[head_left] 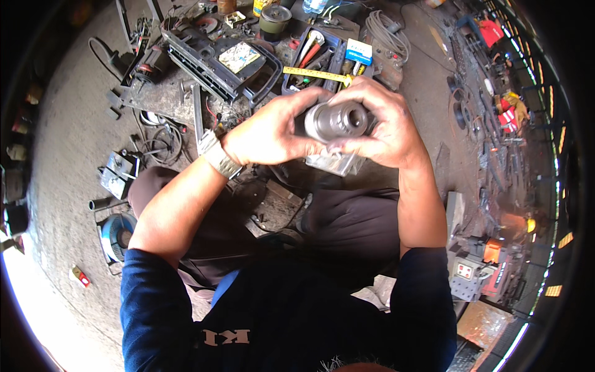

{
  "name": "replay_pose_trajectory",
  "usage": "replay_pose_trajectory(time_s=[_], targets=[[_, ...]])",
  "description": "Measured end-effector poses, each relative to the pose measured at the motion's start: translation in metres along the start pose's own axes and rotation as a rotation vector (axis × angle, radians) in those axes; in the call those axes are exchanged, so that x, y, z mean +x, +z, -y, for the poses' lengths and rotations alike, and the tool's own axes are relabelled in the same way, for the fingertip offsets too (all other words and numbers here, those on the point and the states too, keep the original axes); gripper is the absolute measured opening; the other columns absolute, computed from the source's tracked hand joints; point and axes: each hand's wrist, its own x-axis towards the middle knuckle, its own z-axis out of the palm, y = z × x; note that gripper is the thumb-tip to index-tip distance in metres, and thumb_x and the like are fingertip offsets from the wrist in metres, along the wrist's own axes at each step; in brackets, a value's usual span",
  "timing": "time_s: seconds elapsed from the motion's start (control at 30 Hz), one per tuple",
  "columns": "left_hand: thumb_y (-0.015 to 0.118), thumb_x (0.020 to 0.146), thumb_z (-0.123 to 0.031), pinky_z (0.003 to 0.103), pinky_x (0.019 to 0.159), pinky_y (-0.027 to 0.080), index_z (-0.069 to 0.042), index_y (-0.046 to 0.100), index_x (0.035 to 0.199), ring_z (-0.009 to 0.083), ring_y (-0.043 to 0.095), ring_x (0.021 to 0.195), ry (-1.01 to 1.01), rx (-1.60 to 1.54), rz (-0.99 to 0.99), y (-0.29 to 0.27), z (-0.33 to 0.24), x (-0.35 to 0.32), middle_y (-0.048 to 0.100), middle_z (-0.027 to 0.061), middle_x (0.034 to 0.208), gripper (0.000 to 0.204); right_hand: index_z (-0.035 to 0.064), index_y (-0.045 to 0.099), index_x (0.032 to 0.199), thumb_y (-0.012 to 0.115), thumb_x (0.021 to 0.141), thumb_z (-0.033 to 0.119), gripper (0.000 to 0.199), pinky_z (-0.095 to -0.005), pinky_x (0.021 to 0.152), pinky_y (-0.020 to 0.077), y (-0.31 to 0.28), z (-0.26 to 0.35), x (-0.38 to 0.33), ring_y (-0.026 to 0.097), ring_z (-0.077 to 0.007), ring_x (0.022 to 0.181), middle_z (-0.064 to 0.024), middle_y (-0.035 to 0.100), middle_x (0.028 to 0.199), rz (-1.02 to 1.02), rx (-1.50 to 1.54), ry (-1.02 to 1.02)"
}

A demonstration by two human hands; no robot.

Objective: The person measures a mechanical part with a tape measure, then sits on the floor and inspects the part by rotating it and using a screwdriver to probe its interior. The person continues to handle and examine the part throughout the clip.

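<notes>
Up in front of me, both hands grip a stepped grey metal cylinder (336,121) with a round bore in its end. My left hand (279,124), with a metal-band watch (219,154) at the wrist, is closed round its left side. My right hand (387,124) wraps the right side, its thumb below the bore. A shiny squarish piece (336,162) shows just under the cylinder; whether it is joined to it I cannot tell. Beyond the hands, an extended yellow measuring tape (316,74) lies across a dark tool tray (288,80).
Left of the tray rests a black tool case (226,62). A lidded pot (274,22), a blue-and-white box (359,51) and coiled cable (388,34) sit farther back. A blue reel (118,235) stands at left. Grey and red equipment (474,273) is at right, near several scattered tools.
</notes>
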Motion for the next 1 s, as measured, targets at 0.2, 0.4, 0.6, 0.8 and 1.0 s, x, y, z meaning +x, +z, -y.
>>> replay_pose_trajectory(time_s=[0.2,0.4,0.6,0.8,1.0], targets=[[0.093,0.079,-0.022,0.043,0.102,0.052,-0.001,0.053,0.14,0.0347,0.067,0.121,0.023,0.136,0.113,-0.005,-0.024,-0.029,0.067,0.0192,0.126,0.076,0.0046,0.074,0.108,0.099,0.055,0.021,0.061,-0.0392,0.074,0.0535,0.021,0.028,-0.003,0.064,-0.0285,0.081,-0.0076,0.066,0.09,0.005,-0.04,-0.118],[0.092,0.078,-0.021,0.045,0.111,0.047,-0.001,0.053,0.143,0.0362,0.064,0.126,-0.009,0.126,0.114,-0.01,-0.026,-0.04,0.066,0.0181,0.13,0.078,0.0052,0.07,0.108,0.093,0.066,0.016,0.049,-0.0424,0.078,0.0557,0.028,0.036,-0.006,0.066,-0.0303,0.091,-0.008,0.064,0.098,-0.004,0.006,-0.065],[0.093,0.075,-0.021,0.045,0.112,0.046,-0.001,0.053,0.142,0.0353,0.064,0.127,-0.059,0.142,0.11,-0.012,-0.023,-0.044,0.066,0.018,0.131,0.08,0.0061,0.07,0.106,0.092,0.067,0.015,0.046,-0.0408,0.077,0.0567,0.031,0.043,-0.004,0.068,-0.0291,0.09,-0.0078,0.064,0.098,-0.064,-0.026,-0.08],[0.094,0.074,-0.021,0.045,0.11,0.047,0.0,0.054,0.142,0.0371,0.061,0.131,-0.034,0.133,0.119,-0.014,-0.024,-0.045,0.063,0.0197,0.134,0.082,0.0055,0.071,0.104,0.09,0.068,0.013,0.042,-0.0405,0.078,0.0567,0.033,0.044,-0.001,0.068,-0.0297,0.091,-0.0082,0.066,0.099,-0.067,-0.047,-0.108],[0.094,0.074,-0.02,0.044,0.105,0.05,0.0,0.053,0.143,0.0372,0.062,0.127,0.0,0.09,0.11,-0.015,-0.017,-0.046,0.062,0.0198,0.133,0.083,0.0036,0.071,0.105,0.09,0.067,0.009,0.043,-0.0394,0.079,0.0573,0.035,0.044,0.001,0.069,-0.0306,0.092,-0.0094,0.068,0.101,-0.06,0.032,-0.092]])
